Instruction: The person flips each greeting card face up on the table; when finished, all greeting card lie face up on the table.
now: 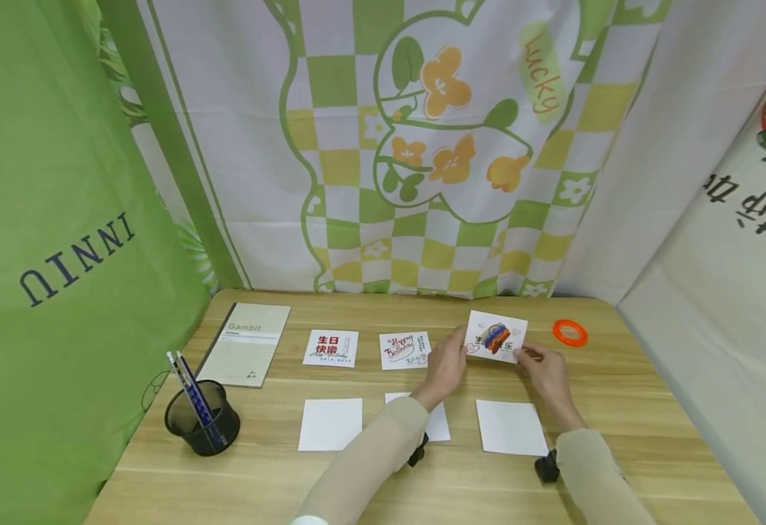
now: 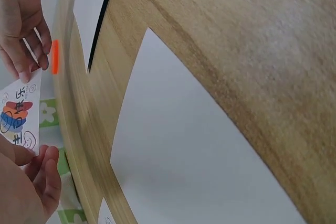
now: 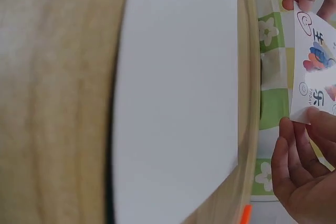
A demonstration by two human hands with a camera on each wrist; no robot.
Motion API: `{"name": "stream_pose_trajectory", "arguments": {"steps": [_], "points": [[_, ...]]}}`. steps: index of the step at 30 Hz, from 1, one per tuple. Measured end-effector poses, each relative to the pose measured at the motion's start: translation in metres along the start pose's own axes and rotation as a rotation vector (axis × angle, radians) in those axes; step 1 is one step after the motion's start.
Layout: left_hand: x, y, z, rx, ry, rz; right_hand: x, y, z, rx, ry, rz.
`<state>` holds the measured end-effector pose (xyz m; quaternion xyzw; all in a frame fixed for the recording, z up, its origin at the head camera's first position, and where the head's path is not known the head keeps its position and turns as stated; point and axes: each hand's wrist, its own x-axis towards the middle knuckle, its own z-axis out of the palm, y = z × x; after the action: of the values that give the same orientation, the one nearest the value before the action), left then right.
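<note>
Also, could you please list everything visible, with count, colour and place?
Held card: one, white, colourful print, centre-right
Printed cards: two, white with red print, left of the held card
Blank papers: three, white, nearer row
Notebook: one, pale, table's far left
Cup: one, black, nearer than the notebook
Pens or pencils: at least two, blue, inside the cup
Ring: one, orange, far right
Table: one, brown, under these
Cloths: count unclear; green left, patterned behind, whitish right
Wrist devices: two, black, at wrists
Sleeves: two, beige, bottom
Left hand: one, pinching the card's left edge
Right hand: one, pinching its lower right corner
</note>
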<state>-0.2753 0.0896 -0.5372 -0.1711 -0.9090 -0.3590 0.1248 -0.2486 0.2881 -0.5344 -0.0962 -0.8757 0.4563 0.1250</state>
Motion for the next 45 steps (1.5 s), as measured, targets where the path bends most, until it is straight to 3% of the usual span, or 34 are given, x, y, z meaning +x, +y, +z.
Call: {"name": "stream_pose_trajectory", "arguments": {"steps": [6,19,27,33,35,36,38,42,43,45], "points": [[0.001,0.000,0.003,-0.016,0.022,-0.025,0.001,-0.001,0.000,-0.030,0.007,-0.019],[0.003,0.006,0.007,-0.116,0.014,-0.085,0.000,0.000,0.002,0.000,0.008,0.048],[0.001,0.009,0.011,-0.087,0.026,-0.150,-0.001,-0.001,0.005,0.000,0.028,0.032],[0.001,0.009,0.011,-0.221,0.027,-0.202,0.000,0.000,0.005,-0.024,0.012,0.042],[0.001,0.008,0.010,-0.257,0.026,-0.200,0.000,0.000,0.004,-0.034,0.005,0.047],[0.002,0.000,0.020,-0.260,0.040,-0.174,0.001,0.000,0.003,-0.037,-0.001,0.050],[0.002,-0.002,0.020,-0.272,0.029,-0.175,0.001,0.000,0.002,-0.048,-0.011,0.051],[0.001,0.000,0.021,-0.273,-0.011,-0.233,-0.001,-0.001,0.000,-0.073,-0.041,0.058],[-0.001,0.007,0.012,-0.282,-0.034,-0.275,-0.002,-0.001,0.000,-0.078,-0.050,0.060],[-0.001,0.009,0.011,-0.273,-0.035,-0.296,-0.003,-0.001,0.000,-0.087,-0.057,0.061]]}}
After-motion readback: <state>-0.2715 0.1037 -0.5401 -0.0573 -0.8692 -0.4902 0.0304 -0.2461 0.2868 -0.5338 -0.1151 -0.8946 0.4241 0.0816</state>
